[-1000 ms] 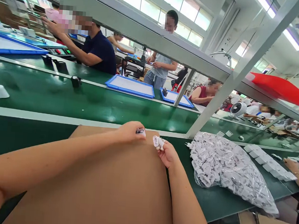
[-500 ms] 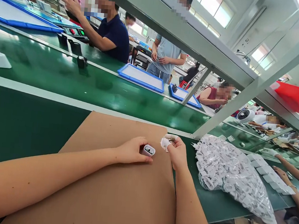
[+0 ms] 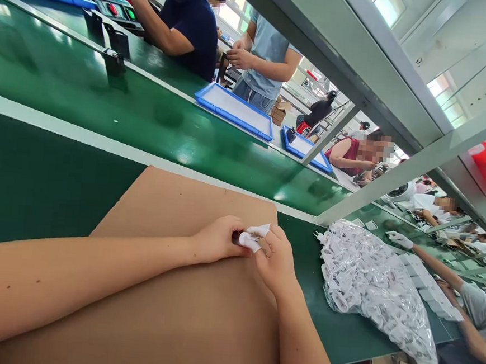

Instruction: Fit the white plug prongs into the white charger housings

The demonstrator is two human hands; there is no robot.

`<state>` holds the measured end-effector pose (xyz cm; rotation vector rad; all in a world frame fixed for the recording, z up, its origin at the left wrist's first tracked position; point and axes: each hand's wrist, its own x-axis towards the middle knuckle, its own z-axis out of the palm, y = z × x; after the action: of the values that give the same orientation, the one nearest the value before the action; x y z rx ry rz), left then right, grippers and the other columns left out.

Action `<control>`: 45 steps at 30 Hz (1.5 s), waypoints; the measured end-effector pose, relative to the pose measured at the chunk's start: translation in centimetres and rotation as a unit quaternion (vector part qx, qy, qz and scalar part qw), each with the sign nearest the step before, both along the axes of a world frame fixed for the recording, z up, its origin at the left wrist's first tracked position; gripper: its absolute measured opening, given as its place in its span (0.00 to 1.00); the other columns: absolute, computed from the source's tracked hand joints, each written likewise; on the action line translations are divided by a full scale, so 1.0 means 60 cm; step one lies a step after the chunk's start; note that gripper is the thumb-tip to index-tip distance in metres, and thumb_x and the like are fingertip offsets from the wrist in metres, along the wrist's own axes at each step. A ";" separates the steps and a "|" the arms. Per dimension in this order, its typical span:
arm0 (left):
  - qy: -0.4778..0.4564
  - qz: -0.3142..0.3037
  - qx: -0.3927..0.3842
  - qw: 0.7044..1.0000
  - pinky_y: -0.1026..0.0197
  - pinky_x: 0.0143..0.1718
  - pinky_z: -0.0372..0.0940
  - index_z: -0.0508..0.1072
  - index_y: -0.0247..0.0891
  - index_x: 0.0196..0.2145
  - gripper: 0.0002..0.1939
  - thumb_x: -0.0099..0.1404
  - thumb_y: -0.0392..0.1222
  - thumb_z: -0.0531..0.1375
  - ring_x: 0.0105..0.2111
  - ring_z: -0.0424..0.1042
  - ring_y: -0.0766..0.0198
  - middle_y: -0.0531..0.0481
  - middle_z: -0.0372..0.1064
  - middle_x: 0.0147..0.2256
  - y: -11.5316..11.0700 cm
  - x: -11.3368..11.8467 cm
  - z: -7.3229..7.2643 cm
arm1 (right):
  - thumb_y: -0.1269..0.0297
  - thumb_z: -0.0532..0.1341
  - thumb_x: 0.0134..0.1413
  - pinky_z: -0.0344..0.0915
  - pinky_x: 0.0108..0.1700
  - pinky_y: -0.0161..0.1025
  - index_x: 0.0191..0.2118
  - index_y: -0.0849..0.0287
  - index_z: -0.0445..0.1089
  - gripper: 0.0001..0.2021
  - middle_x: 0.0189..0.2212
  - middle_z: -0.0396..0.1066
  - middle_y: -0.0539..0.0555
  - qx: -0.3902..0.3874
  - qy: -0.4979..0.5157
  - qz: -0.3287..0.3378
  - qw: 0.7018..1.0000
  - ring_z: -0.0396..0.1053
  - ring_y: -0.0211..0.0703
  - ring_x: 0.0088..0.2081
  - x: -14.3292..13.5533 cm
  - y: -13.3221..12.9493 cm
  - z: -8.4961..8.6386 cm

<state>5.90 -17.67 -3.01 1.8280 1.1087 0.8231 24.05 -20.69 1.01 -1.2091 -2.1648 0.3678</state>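
Note:
My left hand [image 3: 218, 240] is closed around a small white charger housing, upright on a brown cardboard sheet [image 3: 152, 309]. Most of the housing is covered by fingers now; earlier its open top showed circuit parts inside. White finger cots [image 3: 260, 229] cover the thumb and index finger of my right hand [image 3: 277, 261]. That hand pinches a small white plug cover with metal pins, largely hidden by the fingertips, right at the housing's top. Whether the two pieces are joined, I cannot tell.
Right of the cardboard lies a clear plastic bag [image 3: 365, 281] full of white plug parts. Beyond it are rows of white pieces [image 3: 432, 289] and a co-worker's gloved hand [image 3: 399, 239]. A green conveyor belt [image 3: 162, 136] runs behind, under a slanting metal frame [image 3: 399, 166].
My right hand has moved left with the plug cover, from beside the cardboard's right edge to the housing. My left hand still grips the housing. The head view has shifted slightly.

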 end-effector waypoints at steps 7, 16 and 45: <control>0.001 -0.001 0.006 1.000 0.59 0.31 0.57 0.71 0.39 0.26 0.21 0.52 0.61 0.68 0.32 0.68 0.58 0.51 0.67 0.29 0.003 0.000 -0.004 | 0.80 0.55 0.48 0.66 0.39 0.40 0.39 0.56 0.73 0.16 0.36 0.70 0.55 0.045 -0.037 -0.005 0.998 0.67 0.46 0.39 -0.002 -0.001 -0.004; 0.006 0.005 0.016 1.000 0.59 0.30 0.57 0.72 0.39 0.27 0.21 0.52 0.60 0.67 0.31 0.68 0.59 0.51 0.68 0.29 0.002 0.000 -0.004 | 0.79 0.55 0.48 0.65 0.38 0.40 0.36 0.55 0.72 0.14 0.35 0.70 0.55 0.026 -0.055 -0.025 0.998 0.67 0.47 0.39 -0.002 0.003 -0.008; 0.064 0.015 -0.036 0.997 0.55 0.43 0.69 0.74 0.42 0.41 0.26 0.50 0.61 0.65 0.41 0.77 0.49 0.49 0.79 0.40 0.041 0.010 0.037 | 0.63 0.60 0.60 0.44 0.67 0.60 0.64 0.64 0.64 0.27 0.64 0.60 0.70 -0.067 -0.059 -0.453 0.887 0.55 0.65 0.67 0.153 0.081 -0.028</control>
<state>6.48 -15.22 -0.81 1.8287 1.2344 0.6822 33.24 -15.82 -0.68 -2.1865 -1.4316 0.0275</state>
